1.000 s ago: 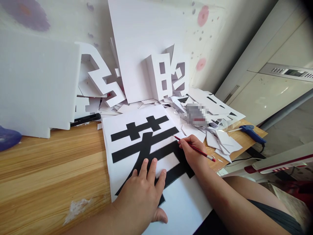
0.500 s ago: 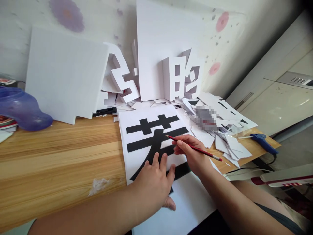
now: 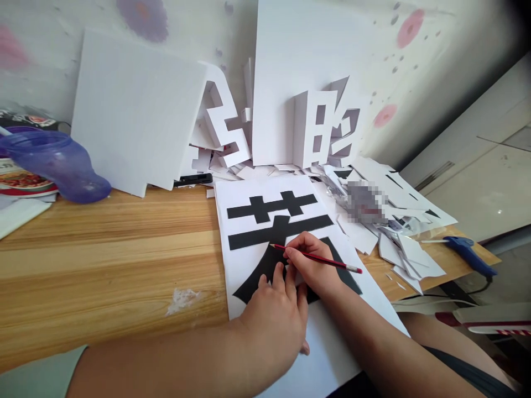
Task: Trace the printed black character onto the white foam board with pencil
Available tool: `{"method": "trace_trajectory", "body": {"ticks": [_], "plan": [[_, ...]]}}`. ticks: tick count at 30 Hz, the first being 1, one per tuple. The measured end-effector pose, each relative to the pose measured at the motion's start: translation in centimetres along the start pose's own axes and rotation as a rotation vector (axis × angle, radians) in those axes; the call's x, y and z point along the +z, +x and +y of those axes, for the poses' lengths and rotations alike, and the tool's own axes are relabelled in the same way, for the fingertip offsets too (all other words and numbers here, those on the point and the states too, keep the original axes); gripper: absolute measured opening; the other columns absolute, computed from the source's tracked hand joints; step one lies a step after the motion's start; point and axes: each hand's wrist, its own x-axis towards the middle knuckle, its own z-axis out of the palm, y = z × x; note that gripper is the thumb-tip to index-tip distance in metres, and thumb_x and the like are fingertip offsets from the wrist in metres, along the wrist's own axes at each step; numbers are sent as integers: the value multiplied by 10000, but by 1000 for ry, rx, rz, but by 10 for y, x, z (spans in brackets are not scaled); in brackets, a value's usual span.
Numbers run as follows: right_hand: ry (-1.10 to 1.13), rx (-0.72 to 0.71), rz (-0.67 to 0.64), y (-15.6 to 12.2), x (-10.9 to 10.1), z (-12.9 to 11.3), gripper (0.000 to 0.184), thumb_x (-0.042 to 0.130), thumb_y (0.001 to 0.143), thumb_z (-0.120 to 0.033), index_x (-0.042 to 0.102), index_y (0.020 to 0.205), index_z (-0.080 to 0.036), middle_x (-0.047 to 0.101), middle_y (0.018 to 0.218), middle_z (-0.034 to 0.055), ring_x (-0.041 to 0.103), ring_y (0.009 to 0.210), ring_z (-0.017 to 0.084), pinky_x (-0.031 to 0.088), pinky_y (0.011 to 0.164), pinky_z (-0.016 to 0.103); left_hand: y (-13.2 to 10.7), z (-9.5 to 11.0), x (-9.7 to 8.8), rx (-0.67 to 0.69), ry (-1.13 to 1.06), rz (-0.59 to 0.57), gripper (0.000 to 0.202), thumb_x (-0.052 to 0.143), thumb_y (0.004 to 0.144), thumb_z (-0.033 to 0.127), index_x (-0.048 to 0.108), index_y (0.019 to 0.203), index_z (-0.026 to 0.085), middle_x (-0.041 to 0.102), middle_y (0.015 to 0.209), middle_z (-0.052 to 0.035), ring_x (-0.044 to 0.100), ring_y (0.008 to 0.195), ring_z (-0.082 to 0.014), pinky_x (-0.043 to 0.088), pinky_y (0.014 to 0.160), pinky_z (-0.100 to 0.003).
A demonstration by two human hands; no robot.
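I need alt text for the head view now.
Right hand holds a red pencil over a black character on a white sheet, left hand resting on it. White cutout shapes stand behind; a blue glue gun lies at right.

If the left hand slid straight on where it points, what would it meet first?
Probably the right hand and its pencil, just beyond the left hand, though depth is unclear.
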Motion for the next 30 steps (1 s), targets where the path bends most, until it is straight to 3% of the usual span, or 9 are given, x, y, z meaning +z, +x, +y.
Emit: {"method": "trace_trajectory", "body": {"ticks": [4,9,14,19,24,27,30], "plan": [[-98,-11,22,0,0,0,83,594,709,-252,578,655,-191,634,656,15,574,608,149,469,559,269,-8,11,5,24,-12,24,704,479,876,486,370,1377,3,288,1398,-339,304,1297,-474,439,915,-611],[-148,-15,30,1,1,3,111,592,739,-285,602,678,-193,657,691,21,601,641,160,495,602,289,-9,14,2,23,-128,-119,1012,559,717,681,235,1436,48,149,1419,-368,153,1326,-507,325,972,-674],[-193,-27,40,-1,3,4,100,588,732,-270,615,675,-193,653,675,16,600,630,156,476,547,260,-10,13,-4,45,-188,-177,964,548,758,642,180,1452,84,106,1415,-383,103,1325,-513,282,980,-690],[-190,-10,-17,-5,2,1,118,589,736,-285,619,673,-189,630,636,5,527,478,116,410,413,229,-12,14,-15,56,-187,-218,942,540,772,625,182,1447,74,110,1415,-374,108,1324,-514,303,959,-700],[-188,-45,-42,-8,1,2,125,594,736,-273,604,643,-190,638,671,14,530,496,113,425,446,236,-10,13,-28,45,-162,-273,878,614,782,519,239,1439,75,136,1420,-354,148,1331,-487,328,975,-665],[-202,-82,-84,-9,-1,3,121,582,743,-259,607,646,-190,640,683,17,539,523,120,429,472,245,-9,11,-19,64,-161,-203,856,656,764,483,298,1424,72,184,1403,-371,193,1314,-512,364,930,-679],[-224,-127,-115,-9,-2,3,111,576,741,-223,606,639,-192,643,677,19,572,591,140,448,526,253,-8,10,-3,83,-150,-63,577,453,897,337,356,1405,81,279,1377,-370,285,1279,-518,412,861,-680]]}}
